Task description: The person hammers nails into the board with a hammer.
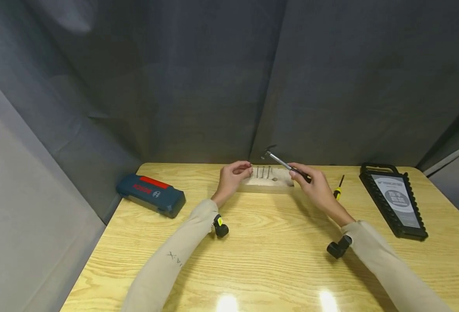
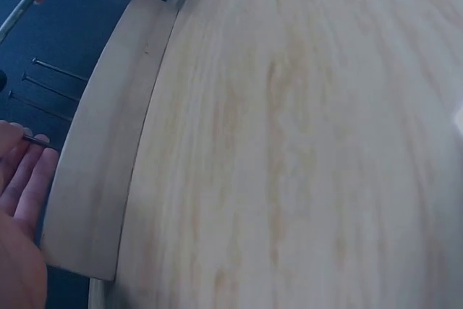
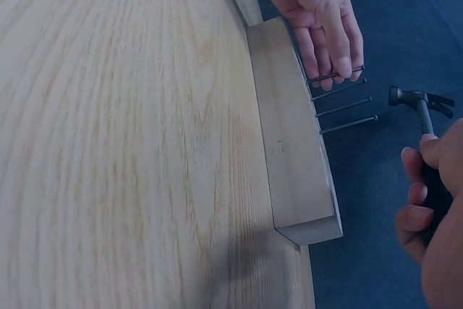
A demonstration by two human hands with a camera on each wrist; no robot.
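A pale wooden block (image 1: 266, 189) lies near the table's back edge, with three nails (image 3: 346, 107) standing upright in a row on its top. At the left end of that row, my left hand (image 1: 228, 181) pinches a fourth-looking nail (image 3: 325, 77) between thumb and fingers, its lower end right at the block. My right hand (image 1: 316, 186) grips the black handle of a small claw hammer (image 1: 279, 161). The hammer's head (image 3: 409, 98) is raised above the block, apart from the nails, to the right of them in the right wrist view.
On the left of the table lies a dark blue case (image 1: 151, 195) with a red panel. A yellow-and-black screwdriver (image 1: 337, 192) rests right of the block, beyond my right forearm. Farther right is a black toothed tool holder (image 1: 395, 201). Dark curtain (image 1: 214, 86) hangs behind the table.
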